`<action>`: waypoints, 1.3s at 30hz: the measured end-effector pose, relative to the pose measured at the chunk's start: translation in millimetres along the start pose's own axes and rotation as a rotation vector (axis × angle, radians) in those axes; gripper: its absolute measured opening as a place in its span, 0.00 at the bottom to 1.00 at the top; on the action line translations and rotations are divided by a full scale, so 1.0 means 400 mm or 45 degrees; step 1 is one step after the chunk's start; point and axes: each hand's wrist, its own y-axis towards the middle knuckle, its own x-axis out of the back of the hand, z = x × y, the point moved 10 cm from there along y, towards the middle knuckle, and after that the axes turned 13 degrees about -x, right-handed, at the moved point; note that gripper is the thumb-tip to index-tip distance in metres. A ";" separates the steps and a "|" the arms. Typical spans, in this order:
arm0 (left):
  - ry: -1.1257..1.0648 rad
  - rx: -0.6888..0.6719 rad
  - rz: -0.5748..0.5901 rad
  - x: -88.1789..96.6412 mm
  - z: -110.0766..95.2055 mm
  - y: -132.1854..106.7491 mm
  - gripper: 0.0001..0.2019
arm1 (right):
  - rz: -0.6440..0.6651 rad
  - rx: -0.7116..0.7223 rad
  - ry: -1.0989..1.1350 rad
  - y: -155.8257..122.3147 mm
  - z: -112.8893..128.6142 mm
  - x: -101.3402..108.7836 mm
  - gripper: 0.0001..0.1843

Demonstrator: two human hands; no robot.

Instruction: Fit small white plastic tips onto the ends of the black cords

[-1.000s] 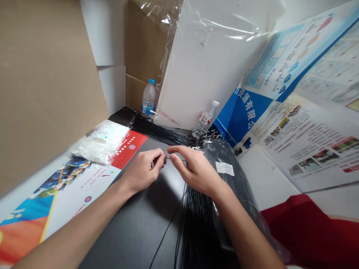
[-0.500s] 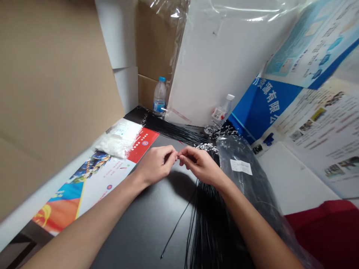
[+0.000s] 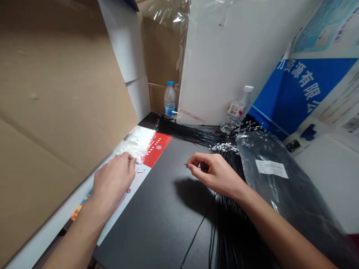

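My right hand (image 3: 215, 173) hovers over the dark tabletop, thumb and fingers pinched on a thin black wire (image 3: 184, 164) whose end pokes out to the left. My left hand (image 3: 114, 181) is at the near edge of a clear bag of small white pieces (image 3: 140, 140). Its fingers are curled and pressed together; whatever is between them is hidden. Under and beside my right forearm lies a thick bundle of black wires (image 3: 224, 228), with white tips (image 3: 224, 148) at its far end. One loose wire (image 3: 196, 232) trails toward me on the table.
Another black wire bundle (image 3: 187, 130) lies across the back. Two plastic bottles stand there, a blue-capped one (image 3: 169, 101) and a white-capped one (image 3: 238, 106). A labelled plastic bag (image 3: 266, 186) lies right. Cardboard (image 3: 61, 112) walls the left side, beside a printed sheet (image 3: 157, 149).
My hands were together at the middle, fingertips touching. My left hand has moved left to the bag of white pieces, and my right hand keeps its pinch. The view has shifted slightly.
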 end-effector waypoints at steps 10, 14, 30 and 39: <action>0.180 0.175 0.312 -0.061 0.048 -0.003 0.14 | 0.001 0.027 -0.086 0.004 -0.010 0.003 0.08; 0.213 0.118 0.347 -0.056 0.039 -0.001 0.15 | 0.009 0.029 -0.088 0.010 -0.026 -0.008 0.08; -0.170 -0.224 0.407 -0.081 -0.051 0.024 0.05 | -0.040 -0.036 0.051 0.015 -0.100 -0.054 0.06; -2.095 -0.324 0.275 -0.152 -0.343 0.103 0.07 | -0.250 -0.021 0.441 0.004 -0.104 -0.001 0.07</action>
